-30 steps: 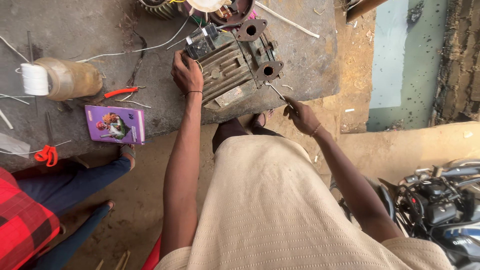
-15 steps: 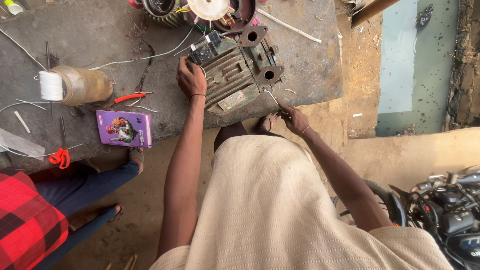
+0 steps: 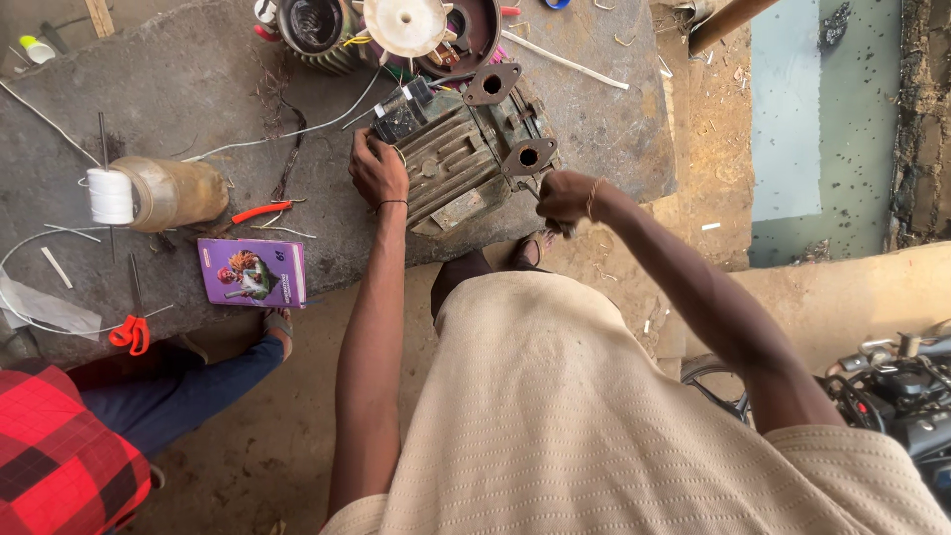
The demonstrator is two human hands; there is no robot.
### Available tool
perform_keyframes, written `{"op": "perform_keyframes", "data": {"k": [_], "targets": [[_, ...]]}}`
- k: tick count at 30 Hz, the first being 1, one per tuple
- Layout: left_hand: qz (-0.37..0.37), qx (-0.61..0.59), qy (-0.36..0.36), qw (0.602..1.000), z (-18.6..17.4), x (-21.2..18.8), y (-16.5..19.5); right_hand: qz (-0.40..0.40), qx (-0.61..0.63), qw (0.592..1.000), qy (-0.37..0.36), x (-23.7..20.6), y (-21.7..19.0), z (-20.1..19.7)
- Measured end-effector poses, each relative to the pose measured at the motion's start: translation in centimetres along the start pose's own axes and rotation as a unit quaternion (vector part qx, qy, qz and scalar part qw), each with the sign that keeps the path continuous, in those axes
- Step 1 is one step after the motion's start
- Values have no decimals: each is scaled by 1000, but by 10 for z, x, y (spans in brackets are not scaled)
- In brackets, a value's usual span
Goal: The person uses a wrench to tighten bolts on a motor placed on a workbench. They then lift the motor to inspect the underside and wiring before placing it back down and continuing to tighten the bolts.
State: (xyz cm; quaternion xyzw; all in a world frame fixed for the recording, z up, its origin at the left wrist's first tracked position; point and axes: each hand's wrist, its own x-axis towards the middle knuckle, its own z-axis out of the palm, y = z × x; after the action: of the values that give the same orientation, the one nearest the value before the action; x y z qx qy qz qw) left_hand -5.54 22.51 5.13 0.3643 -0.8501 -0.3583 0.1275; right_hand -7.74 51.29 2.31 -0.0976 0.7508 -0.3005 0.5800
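A grey, ribbed cast-metal motor housing (image 3: 464, 159) with two rusty brown mounting lugs is lying tilted on its side at the near edge of a rough grey stone slab (image 3: 198, 89). The left hand (image 3: 377, 168) is pressing on the housing's finned flank, fingers curled over the ribs, steadying it. The right hand (image 3: 565, 196) is clenching around a thin metal tool just beside the lower lug; the tool's tip is hidden. The casting looks heavy and stiff, unlikely to slip, and the ribs and lugs are offering the surest hold. Behind it a white plastic fan (image 3: 406, 22) is sitting in a round end cover. Farther left a red-handled pair of pliers (image 3: 260, 211), a purple booklet (image 3: 252, 272) and a spool of white thread (image 3: 110, 195) are lying on the slab
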Motion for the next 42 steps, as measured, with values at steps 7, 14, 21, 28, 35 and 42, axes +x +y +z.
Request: {"op": "perform_keyframes", "data": {"k": [7, 14, 21, 28, 35, 42], "targets": [[13, -26, 10, 1000, 2, 0, -5, -27, 56, 995, 73, -51, 38, 10], [-16, -25, -4, 1000, 0, 0, -6, -104, 61, 967, 223, -28, 77, 68], [5, -24, -1, 1000, -4, -2, 3, -178, 5, 933, 313, -14, 74, 80], [2, -15, -8, 1000, -5, -3, 6, -153, 28, 920, 359, -18, 59, 95], [18, -13, -7, 1000, -4, -4, 5, -268, -14, 909, 320, -8, 63, 88], [-17, -10, -21, 1000, -3, -3, 4, -127, -65, 962, 231, -11, 69, 82]]}}
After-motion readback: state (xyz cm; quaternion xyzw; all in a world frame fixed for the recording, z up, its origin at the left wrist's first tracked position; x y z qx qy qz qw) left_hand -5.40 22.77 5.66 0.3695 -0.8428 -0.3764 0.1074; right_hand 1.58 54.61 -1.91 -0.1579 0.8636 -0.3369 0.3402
